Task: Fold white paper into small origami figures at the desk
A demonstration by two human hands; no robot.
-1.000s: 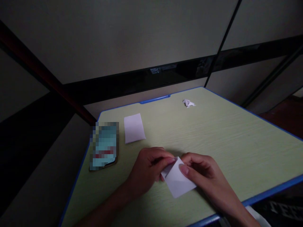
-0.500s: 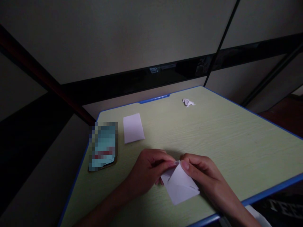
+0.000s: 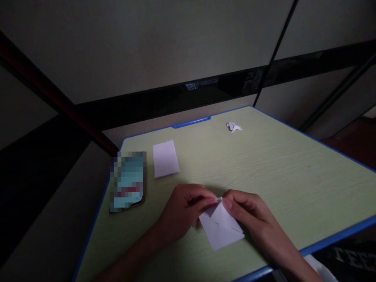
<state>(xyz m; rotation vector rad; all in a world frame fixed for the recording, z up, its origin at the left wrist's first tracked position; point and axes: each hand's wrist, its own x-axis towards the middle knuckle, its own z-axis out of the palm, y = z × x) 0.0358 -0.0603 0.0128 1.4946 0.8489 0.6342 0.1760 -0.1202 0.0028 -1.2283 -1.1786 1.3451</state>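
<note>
A white sheet of paper (image 3: 221, 231), partly folded with diagonal creases, lies on the pale green table (image 3: 293, 176) near its front edge. My left hand (image 3: 183, 211) pinches the paper's top corner from the left, fingers closed. My right hand (image 3: 249, 213) pinches the same top corner from the right, thumb on top of the fold. Both hands rest low over the table, meeting at the paper's peak.
A flat white paper rectangle (image 3: 166, 158) lies at the back left. Left of it sits a blurred teal card or packet (image 3: 128, 182) by the table's edge. A small folded paper figure (image 3: 233, 127) stands near the far edge. Blue trim rims the table.
The paper's top flaps have been drawn together into a narrower peak, and my fingertips have moved closer to each other. The sheet shifted slightly on the table.
</note>
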